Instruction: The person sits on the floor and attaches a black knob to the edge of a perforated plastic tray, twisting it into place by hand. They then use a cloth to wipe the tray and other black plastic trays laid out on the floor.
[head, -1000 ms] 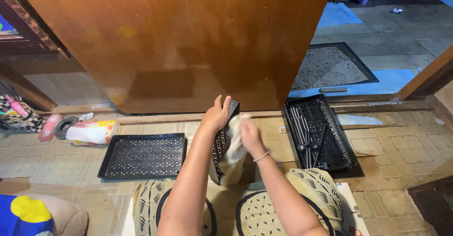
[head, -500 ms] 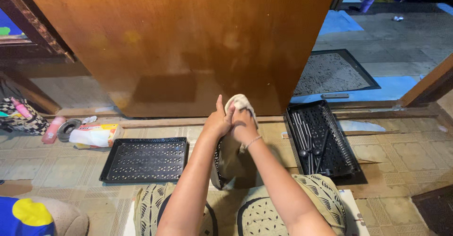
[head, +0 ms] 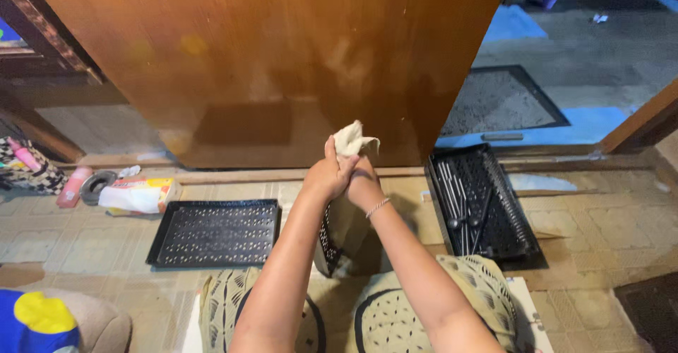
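Note:
My left hand [head: 326, 176] grips the top edge of a black perforated tray [head: 329, 243], which stands upright on the floor between my knees. Pressed against it, my right hand [head: 364, 182], with a thin bracelet on the wrist, is shut on a crumpled pale cloth [head: 353, 140]. The cloth sticks up above both hands at the tray's top. Most of the tray's upper part is hidden behind my hands and forearms.
A second black perforated tray [head: 215, 231] lies flat on the tiled floor to the left. A black tray [head: 487, 201] with metal rods lies on the right. A tissue pack [head: 138, 196], a pink bottle [head: 70, 187] and a wooden door [head: 282, 56] are ahead.
My right hand has carried the cloth up from the side of the upright tray to its top edge, beside my left hand. The left hand has kept its grip.

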